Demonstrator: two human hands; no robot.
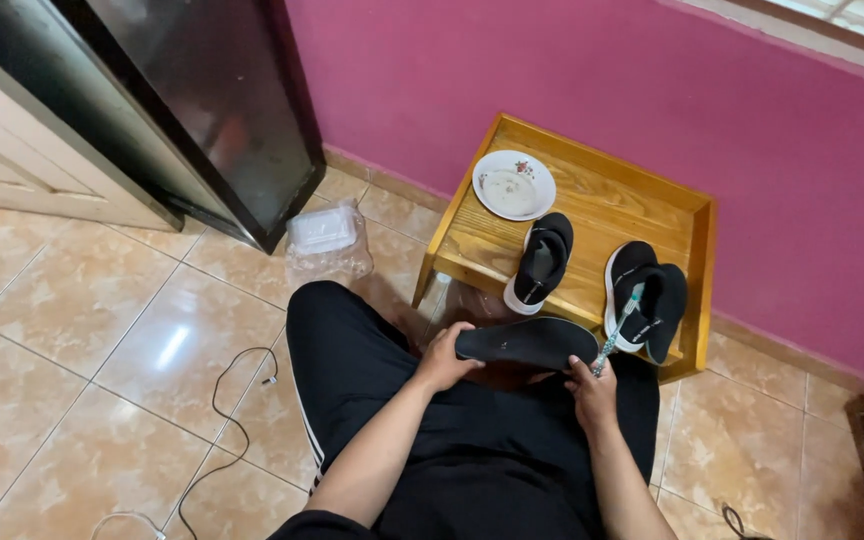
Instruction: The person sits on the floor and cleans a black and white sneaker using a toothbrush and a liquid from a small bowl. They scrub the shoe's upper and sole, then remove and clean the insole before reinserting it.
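Black trousers (372,400) with a white side stripe fill the bottom of the head view, person seated over the tiled floor (82,330).

Wooden bench (592,195), low, with a raised lip, sits against the pink wall (552,70). Dark glossy cabinet (202,100) stands at the upper left, next to a cream panelled door (12,150).

Black insole (530,341) is held flat, roughly level, just in front of the bench's near edge, above the lap. Left hand (444,360) grips its heel end, fingers closed around the edge. Right hand (592,392) is under the toe end, fingers closed on a toothbrush (620,325) with a pale handle; the brush points up toward the bench's near right corner, and its head overlaps the right shoe. Whether the right hand also supports the insole, cannot tell.

On the bench:
- black slip-on shoe with white sole (541,263), at the middle of the near edge
- second black shoe (644,298), near right corner, tongue flapped open
- white plate (514,184) with a small floral print, far left corner, smeared with residue

On the floor: clear plastic container (329,240) between cabinet and bench, thin dark cable (232,420) running across the tiles left of the leg.
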